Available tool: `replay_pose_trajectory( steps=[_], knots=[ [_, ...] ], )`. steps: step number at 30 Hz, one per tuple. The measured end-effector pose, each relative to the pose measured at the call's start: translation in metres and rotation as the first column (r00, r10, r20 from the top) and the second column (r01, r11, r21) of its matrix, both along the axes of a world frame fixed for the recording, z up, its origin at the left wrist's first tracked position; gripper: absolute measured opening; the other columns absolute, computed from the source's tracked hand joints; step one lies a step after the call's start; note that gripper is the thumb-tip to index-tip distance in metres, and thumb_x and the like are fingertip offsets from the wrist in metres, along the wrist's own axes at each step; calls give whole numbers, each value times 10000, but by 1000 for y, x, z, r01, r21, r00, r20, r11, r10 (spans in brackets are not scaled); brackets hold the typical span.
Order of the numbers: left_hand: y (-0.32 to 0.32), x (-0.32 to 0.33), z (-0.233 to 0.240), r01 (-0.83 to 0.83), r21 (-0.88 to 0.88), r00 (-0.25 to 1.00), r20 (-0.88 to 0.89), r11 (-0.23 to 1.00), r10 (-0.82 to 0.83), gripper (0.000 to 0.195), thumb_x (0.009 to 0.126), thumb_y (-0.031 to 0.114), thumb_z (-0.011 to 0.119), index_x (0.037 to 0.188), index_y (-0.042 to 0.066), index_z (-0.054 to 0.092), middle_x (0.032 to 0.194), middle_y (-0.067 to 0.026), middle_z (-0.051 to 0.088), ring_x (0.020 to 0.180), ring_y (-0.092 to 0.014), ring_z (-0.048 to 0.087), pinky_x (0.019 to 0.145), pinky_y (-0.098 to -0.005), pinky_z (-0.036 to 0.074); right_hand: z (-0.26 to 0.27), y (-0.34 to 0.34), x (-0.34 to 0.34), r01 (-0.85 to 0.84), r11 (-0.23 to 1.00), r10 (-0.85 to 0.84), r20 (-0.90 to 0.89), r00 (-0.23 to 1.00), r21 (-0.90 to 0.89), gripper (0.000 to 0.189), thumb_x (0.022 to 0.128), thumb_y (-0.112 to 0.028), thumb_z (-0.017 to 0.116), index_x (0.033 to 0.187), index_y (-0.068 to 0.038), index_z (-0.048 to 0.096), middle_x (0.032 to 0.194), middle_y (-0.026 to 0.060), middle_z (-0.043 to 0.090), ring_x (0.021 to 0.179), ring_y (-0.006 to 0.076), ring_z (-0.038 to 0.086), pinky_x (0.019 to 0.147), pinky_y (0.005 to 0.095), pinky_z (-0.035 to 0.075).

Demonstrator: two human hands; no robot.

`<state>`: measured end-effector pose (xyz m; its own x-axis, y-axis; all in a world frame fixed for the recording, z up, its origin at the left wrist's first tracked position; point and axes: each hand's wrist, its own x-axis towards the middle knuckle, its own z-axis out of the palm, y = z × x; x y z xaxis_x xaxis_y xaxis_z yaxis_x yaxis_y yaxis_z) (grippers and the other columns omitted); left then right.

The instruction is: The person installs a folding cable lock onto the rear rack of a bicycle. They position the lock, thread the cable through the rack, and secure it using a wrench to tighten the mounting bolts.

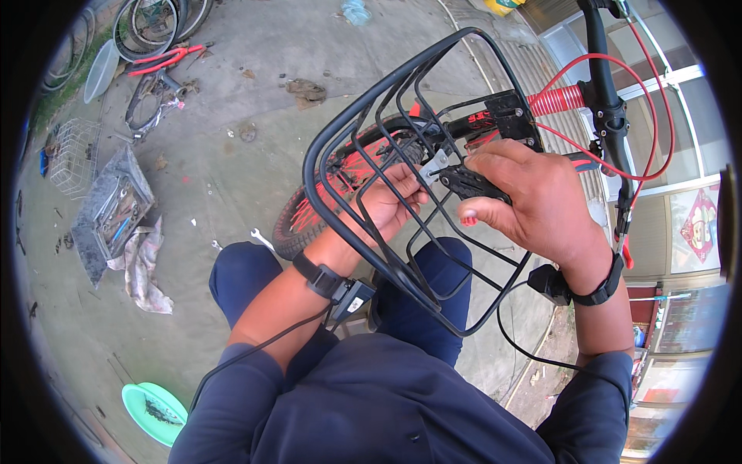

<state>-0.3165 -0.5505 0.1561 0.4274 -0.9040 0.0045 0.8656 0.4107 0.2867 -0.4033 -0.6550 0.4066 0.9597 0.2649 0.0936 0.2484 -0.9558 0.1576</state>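
Note:
A black wire bicycle basket is fixed by a black mounting plate in front of the handlebar. Below the basket wires, my left hand pinches a small silver metal bracket against the basket's underside. My right hand, inside the basket, grips a black folding hex-key tool. The tool's extended tip points at the bracket; whether it sits in a bolt head is too small to tell. Under the basket is a bicycle wheel with red spokes and a black tyre.
On the ground to the left are a tray of wrenches, a dirty cloth and a white wire basket. A loose wrench lies by my knee. A green basin stands lower left. Red cables loop near the handlebar.

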Motion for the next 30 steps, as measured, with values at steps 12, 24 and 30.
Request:
replay_pose_trajectory(
  steps=[12, 24, 30],
  knots=[
    [4, -2, 9, -24, -25, 1000, 9, 999, 24, 73, 1052, 68, 551, 1058, 68, 624, 933, -31, 683, 849, -132, 681, 718, -242, 517, 5, 7, 26, 47, 991, -48, 10, 999, 124, 534, 868, -490, 764, 1170, -59, 675, 695, 106, 671, 595, 278, 681, 522, 362, 503],
    [0, -6, 5, -50, 23, 998, -28, 998, 51, 57, 1043, 62, 573, 1069, 78, 621, 920, -13, 671, 841, -137, 689, 693, -240, 530, 25, 5, 23, 622, 377, -188, -601, 777, 687, 239, 1029, -128, 592, 1231, -12, 647, 1271, 136, 686, 625, 98, 681, 516, 201, 553],
    [-1, -5, 5, -50, -11, 998, -32, 999, 50, 56, 1043, 60, 570, 1051, 79, 622, 919, -10, 670, 831, -132, 685, 692, -239, 528, 22, -3, 17, 508, 384, 49, -566, 823, 771, 419, 930, 44, 629, 1341, 6, 558, 1398, 191, 592, 861, 189, 742, 664, 255, 615]
  ],
)
